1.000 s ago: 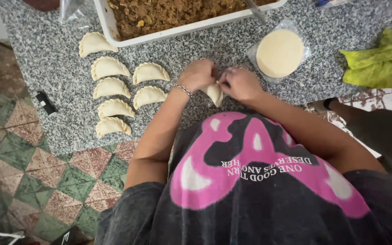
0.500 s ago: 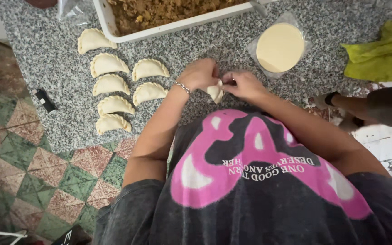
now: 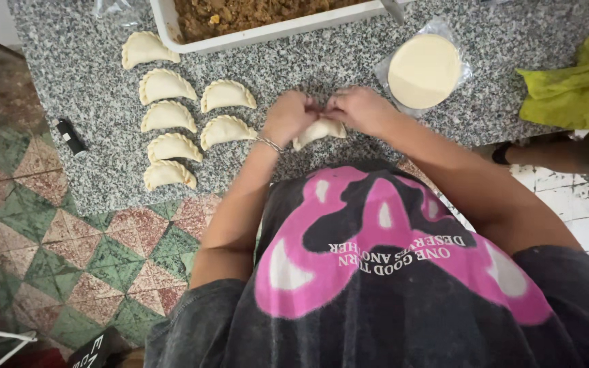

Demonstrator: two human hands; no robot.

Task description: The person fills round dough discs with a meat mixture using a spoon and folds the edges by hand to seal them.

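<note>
At the near edge of the speckled granite counter (image 3: 90,75), both hands meet over one folded empanada (image 3: 320,129). The left hand (image 3: 289,117), a thin bracelet (image 3: 269,144) on its wrist, is curled tight with its fingertips pinching the pastry's far rim, and the right hand (image 3: 357,109) is curled just as closely on the same rim from the other side, so the pale half-moon hangs between them, just above the stone as far as I can tell. To my eye the seam is the weak spot: pinch too hard and the thin dough could tear, pinch too lightly and the fold may gape and let filling slip out. It is also held right by the counter's near edge, so a fumble could send it onto the patterned tile floor (image 3: 69,252). Left of the hands lie seven finished empanadas (image 3: 192,109) in two short columns, near each other; a careless elbow or a hurried set-down could squash their crimped rims or stick two together. Far from the hands stands a white tray of minced filling (image 3: 240,17), and to the right a stack of round dough discs (image 3: 424,70) on clear plastic wrap, uncovered, which I would guess could dry at the edges. A crumpled yellow-green cloth (image 3: 570,88) lies further right, and a small dark lighter-like object (image 3: 71,135) sits near the counter's left edge.
</note>
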